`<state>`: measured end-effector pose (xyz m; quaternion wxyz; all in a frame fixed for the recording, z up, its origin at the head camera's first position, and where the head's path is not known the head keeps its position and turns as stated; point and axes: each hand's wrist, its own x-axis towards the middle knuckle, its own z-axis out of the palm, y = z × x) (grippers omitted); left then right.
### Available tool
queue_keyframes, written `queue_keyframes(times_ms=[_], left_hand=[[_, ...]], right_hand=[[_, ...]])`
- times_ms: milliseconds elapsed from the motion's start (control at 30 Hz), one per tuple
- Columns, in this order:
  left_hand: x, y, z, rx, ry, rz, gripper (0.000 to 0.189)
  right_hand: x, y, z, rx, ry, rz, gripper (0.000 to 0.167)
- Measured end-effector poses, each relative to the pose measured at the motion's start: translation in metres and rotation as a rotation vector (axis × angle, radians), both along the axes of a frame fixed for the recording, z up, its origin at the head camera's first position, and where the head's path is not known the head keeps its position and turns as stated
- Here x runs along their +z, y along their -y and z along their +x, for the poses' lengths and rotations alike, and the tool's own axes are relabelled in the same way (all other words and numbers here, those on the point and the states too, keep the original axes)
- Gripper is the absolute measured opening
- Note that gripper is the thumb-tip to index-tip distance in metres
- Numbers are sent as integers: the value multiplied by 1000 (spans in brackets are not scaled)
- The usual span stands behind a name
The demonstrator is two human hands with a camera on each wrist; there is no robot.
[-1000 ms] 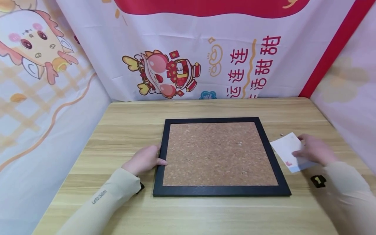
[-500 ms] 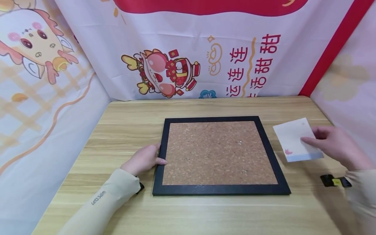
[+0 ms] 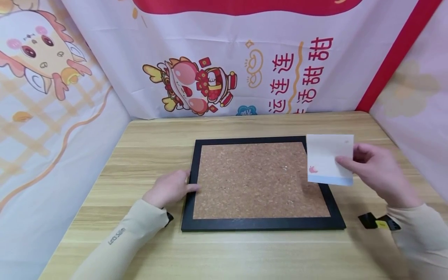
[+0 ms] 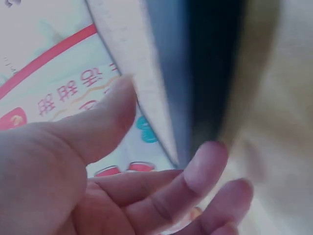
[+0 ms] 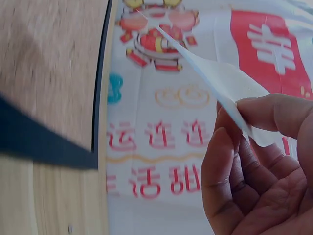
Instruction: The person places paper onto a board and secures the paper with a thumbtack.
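Observation:
A corkboard (image 3: 252, 182) with a black frame lies flat on the wooden table. Its left side is met by my left hand (image 3: 168, 188), whose thumb (image 4: 115, 112) lies over the frame while the relaxed fingers (image 4: 205, 169) are at the outer edge. My right hand (image 3: 378, 171) pinches a square sheet of note paper (image 3: 327, 155) between thumb and fingers. The sheet is white with a blue strip along the bottom and a small pink drawing. It is raised over the board's right side and hides part of the frame; the right wrist view shows it bending.
The wooden table (image 3: 245, 252) has cloth hangings (image 3: 224, 46) with cartoon prints and red characters behind it and at both sides. A tiny object (image 5: 70, 228) lies on the table right of the board. Small pale marks (image 3: 285, 168) show on the cork.
My right hand has lifted the note paper off the table, turned it more upright and brought it left over the board's right side. My left hand has stayed at the board's left edge.

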<state>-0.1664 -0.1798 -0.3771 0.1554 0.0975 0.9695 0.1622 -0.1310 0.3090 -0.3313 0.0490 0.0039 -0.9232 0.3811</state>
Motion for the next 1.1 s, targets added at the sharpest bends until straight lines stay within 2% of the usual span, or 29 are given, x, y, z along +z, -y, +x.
queue_keyframes(times_ms=[67, 133, 233, 333, 500, 733, 900, 1100], left_hand=[[8, -6, 1, 14, -26, 24, 60], [15, -13, 2, 2, -76, 77, 60], [22, -27, 4, -39, -121, 198, 52], [25, -42, 7, -72, -117, 321, 45], [25, -67, 9, -123, -74, 467, 41], [17, -93, 8, -189, -34, 507, 46], [12, -102, 7, -189, -23, 554, 44], [11, -106, 7, -190, -2, 641, 29]], right_hand=[[0, 9, 1, 37, 0, -5, 44], [0, 18, 1, 72, 3, -28, 43], [-1, 33, 0, 124, 22, -64, 45], [-4, 47, -2, 179, 36, -91, 46], [-13, 68, -6, 257, 84, -128, 44], [-24, 92, -12, 344, 115, -188, 41], [-24, 108, -14, 386, 108, -219, 38], [-23, 124, -16, 422, 163, -273, 37]])
